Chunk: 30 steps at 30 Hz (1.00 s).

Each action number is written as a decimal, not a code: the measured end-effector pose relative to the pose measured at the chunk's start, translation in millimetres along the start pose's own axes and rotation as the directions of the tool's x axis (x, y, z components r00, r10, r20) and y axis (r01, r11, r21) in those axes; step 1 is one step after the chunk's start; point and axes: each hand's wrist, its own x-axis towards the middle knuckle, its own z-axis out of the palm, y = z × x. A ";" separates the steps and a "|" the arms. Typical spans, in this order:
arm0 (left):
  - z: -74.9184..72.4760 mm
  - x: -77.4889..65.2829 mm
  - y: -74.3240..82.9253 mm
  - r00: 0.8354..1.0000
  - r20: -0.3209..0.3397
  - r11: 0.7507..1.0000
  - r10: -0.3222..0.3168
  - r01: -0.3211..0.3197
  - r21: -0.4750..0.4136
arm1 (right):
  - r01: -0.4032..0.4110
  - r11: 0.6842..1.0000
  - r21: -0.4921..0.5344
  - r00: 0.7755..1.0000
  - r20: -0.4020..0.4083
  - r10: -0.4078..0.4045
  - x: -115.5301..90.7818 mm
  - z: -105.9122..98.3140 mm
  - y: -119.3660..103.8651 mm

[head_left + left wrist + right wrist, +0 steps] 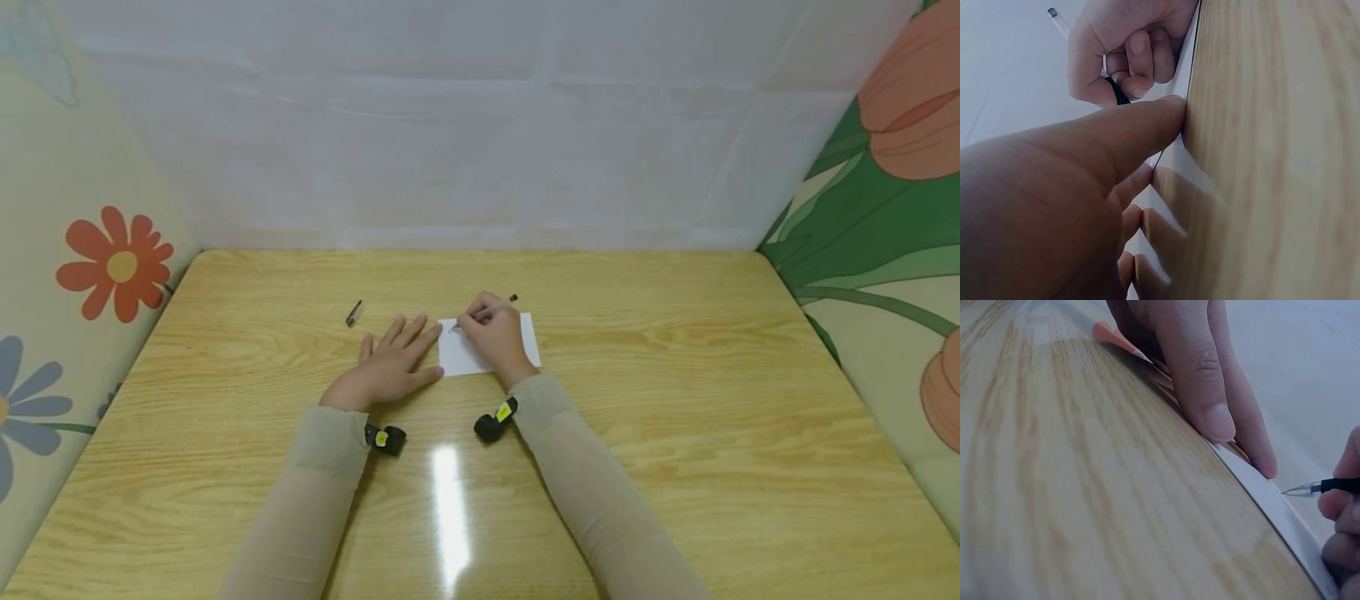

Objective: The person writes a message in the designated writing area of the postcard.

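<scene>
A small white sheet of paper (467, 358) lies on the wooden table. My right hand (497, 332) pinches a pen (513, 297) with a clear barrel and black grip; in the right wrist view its metal tip (1297, 490) is at the paper's surface. Small dark marks show near the paper's upper left in the head view. My left hand (390, 367) lies flat with spread fingers, its thumb and index fingertip touching the paper's left edge. In the left wrist view, the left thumb (1147, 122) hides part of the pen's lower end.
A pen cap (354, 313) lies on the table (675, 358) beyond the left hand. A white cloth (465, 150) hangs behind the table's far edge. Flower-patterned panels (82, 167) stand on both sides. Each wrist carries a small black camera (386, 439).
</scene>
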 end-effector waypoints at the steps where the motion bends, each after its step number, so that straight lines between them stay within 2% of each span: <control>1: 0.0 0.0 0.1 1.000 0.000 1.000 -0.001 0.001 -0.001 | -0.001 1.000 -0.001 1.000 0.001 0.001 0.0 0.1 0.1; 23: -1.1 -1.2 2.1 1.000 0.008 1.000 -0.001 0.001 -0.001 | -0.010 1.000 0.017 1.000 0.011 0.010 0.1 0.4 -0.6; 30: 1.1 2.8 -3.1 1.000 0.010 1.000 0.002 -0.002 -0.006 | -0.019 1.000 0.020 1.000 0.013 0.019 0.2 -0.1 -0.7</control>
